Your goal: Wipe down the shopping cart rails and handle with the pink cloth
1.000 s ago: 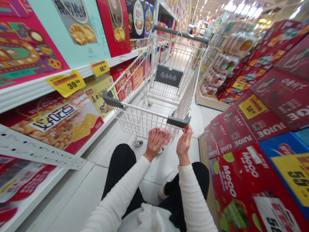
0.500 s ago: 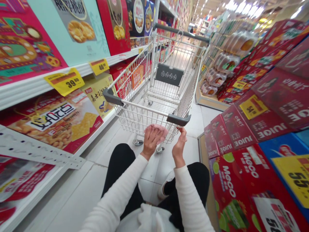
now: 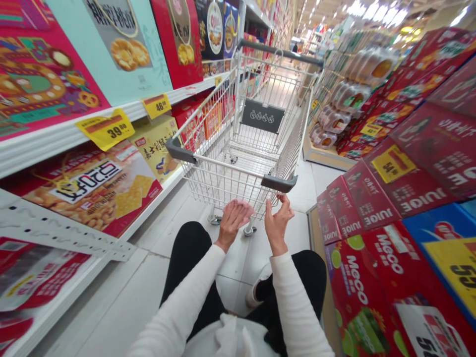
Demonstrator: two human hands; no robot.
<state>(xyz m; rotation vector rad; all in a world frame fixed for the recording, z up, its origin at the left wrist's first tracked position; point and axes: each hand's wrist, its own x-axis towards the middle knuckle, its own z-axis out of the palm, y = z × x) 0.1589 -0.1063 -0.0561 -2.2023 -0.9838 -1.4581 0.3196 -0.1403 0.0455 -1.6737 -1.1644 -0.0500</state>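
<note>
The work in hand looked under way rather than finished: the left hand (image 3: 229, 225) held a pink cloth (image 3: 245, 212) at the lower front of the wire shopping cart (image 3: 226, 166), fingers nearly straight and close together over it. No mark on the wires told which parts had been covered, so what was left could not be judged. The right hand (image 3: 278, 223) was partly open with nothing visible in it, thumb apart from curled fingers, beneath the gray corner bumper (image 3: 278, 184); whether its fingertips touched the wire could not be told. Along the cart's left side ran the white shelf edge (image 3: 37, 148), leaving little room. On the right, a strip of tiled floor (image 3: 310, 191) separated cart from stacked Meco boxes (image 3: 372, 277). Both forearms had open space between the knees.
</note>
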